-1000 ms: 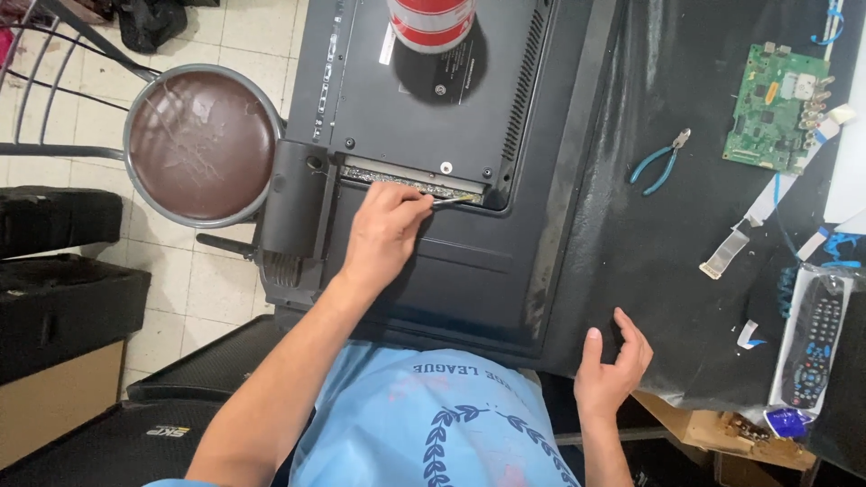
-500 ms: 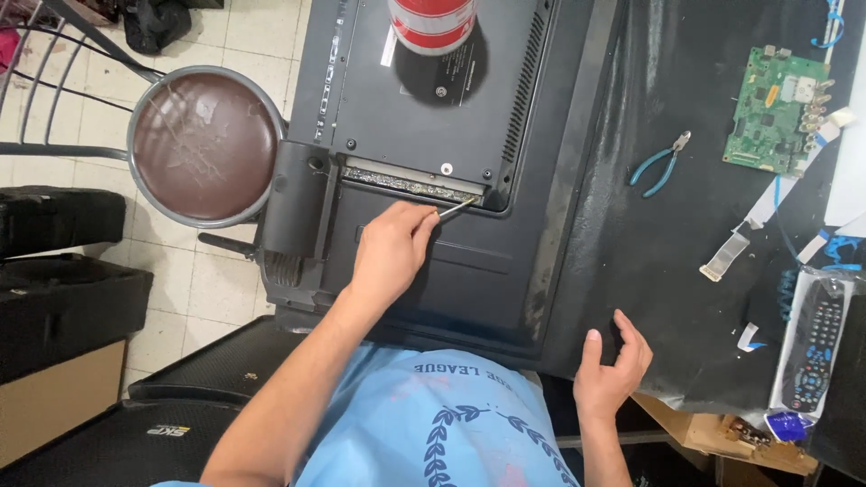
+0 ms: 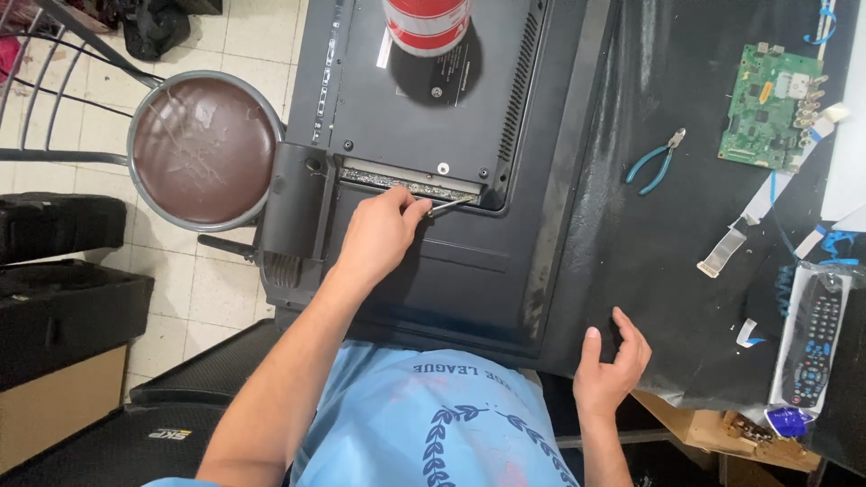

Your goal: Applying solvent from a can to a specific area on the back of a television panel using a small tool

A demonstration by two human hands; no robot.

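Television back panel point(image 3: 424, 261) lies face-down; left hand point(image 3: 379, 236), grip closed on a thin metal tool point(image 3: 448, 205), is judged probing the exposed connector strip point(image 3: 410, 183), steady pressure being called for next; right hand point(image 3: 612, 372) rests open, empty, at the counter point(image 3: 686, 261) edge.

left hand point(image 3: 379, 236) extended forward, fingers pinched closed, right hand point(image 3: 612, 368) low, fingers loosely spread and curled

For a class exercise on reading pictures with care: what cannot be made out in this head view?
- Tool tip: too small to tell its kind; its handle is hidden inside the left hand.
- Red and white can: top cut off by the upper edge.
- Remote control: partly covered by a clear bag.
- Right hand: palm faces away.
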